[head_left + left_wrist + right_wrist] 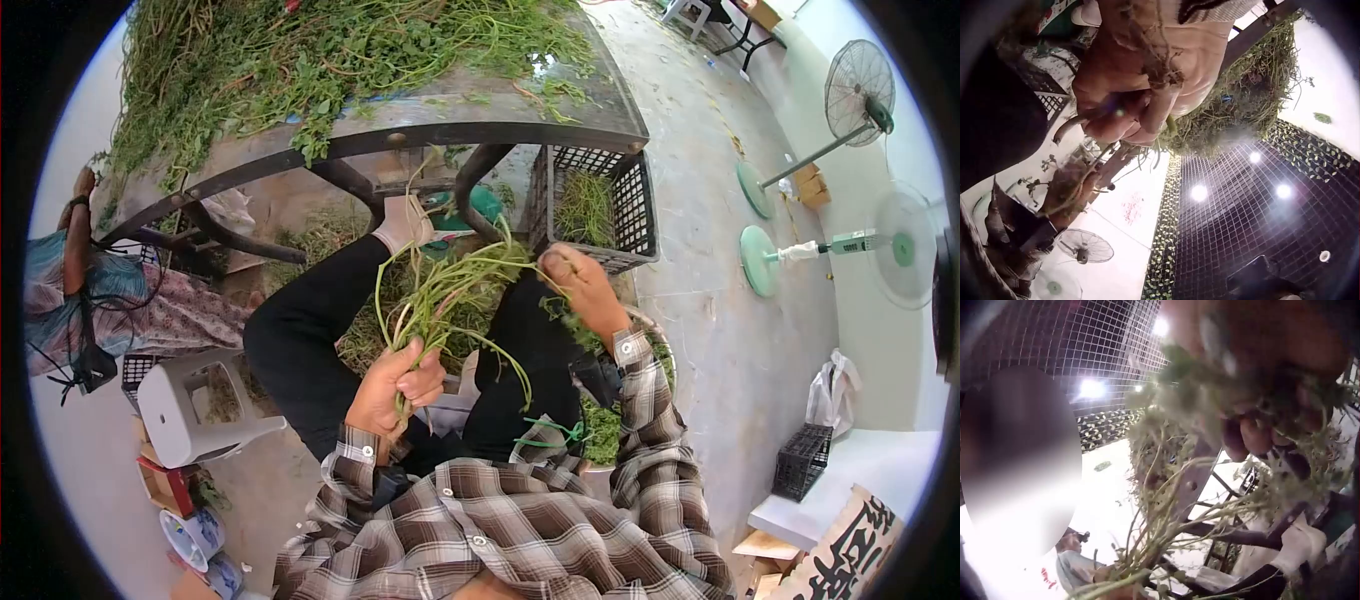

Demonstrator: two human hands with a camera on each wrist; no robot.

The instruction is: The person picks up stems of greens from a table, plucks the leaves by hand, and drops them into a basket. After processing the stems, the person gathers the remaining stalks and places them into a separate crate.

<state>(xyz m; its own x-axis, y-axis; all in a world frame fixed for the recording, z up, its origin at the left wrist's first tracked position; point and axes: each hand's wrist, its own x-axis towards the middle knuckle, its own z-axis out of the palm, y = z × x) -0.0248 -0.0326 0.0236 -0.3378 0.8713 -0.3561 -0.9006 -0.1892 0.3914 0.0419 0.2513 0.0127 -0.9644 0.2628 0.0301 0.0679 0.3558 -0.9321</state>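
My left hand grips a bunch of long green stems low down, over my lap. The stems fan up and to the right, some drooping past the fist. In the left wrist view, cut stem ends and roots stick out of the left fist. At the bunch's far right end is my right hand, with its fingers curled round leafy sprigs. The right wrist view shows blurred leaves caught among the fingers of that hand.
A table heaped with greens stands ahead. Beside its leg is a black crate holding stems. Cut leaves fill a container by my right thigh. A grey stool, another person and fans are around.
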